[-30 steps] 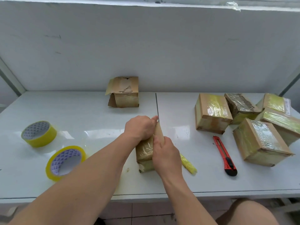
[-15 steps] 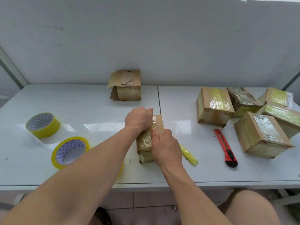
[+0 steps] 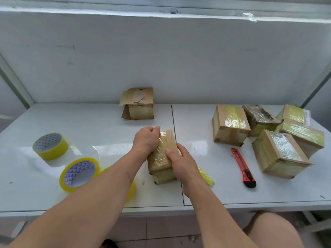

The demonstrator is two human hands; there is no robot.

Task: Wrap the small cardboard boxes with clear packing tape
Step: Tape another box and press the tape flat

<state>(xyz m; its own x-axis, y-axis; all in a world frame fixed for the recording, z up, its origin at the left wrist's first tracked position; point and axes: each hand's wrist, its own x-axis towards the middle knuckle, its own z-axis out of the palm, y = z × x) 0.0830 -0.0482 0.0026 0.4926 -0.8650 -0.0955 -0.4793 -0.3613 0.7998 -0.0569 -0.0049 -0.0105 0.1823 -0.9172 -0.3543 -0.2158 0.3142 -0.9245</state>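
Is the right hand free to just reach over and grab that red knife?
Probably yes, once it lets go. The right hand rests on the box; the red knife lies uncovered on bare table to its right.

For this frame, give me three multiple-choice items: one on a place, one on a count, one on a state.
1. Where does the red utility knife lie?
A. beside the tape rolls
B. between the held box and the wrapped boxes
C. on a box

2. How many wrapped boxes are piled at the right?
A. two
B. five
C. eight

3. What are both hands doing?
A. gripping the box
B. resting flat
C. holding the knife

B: it lies right of the held box.
B: five show there.
A: left hand and right hand hold it.
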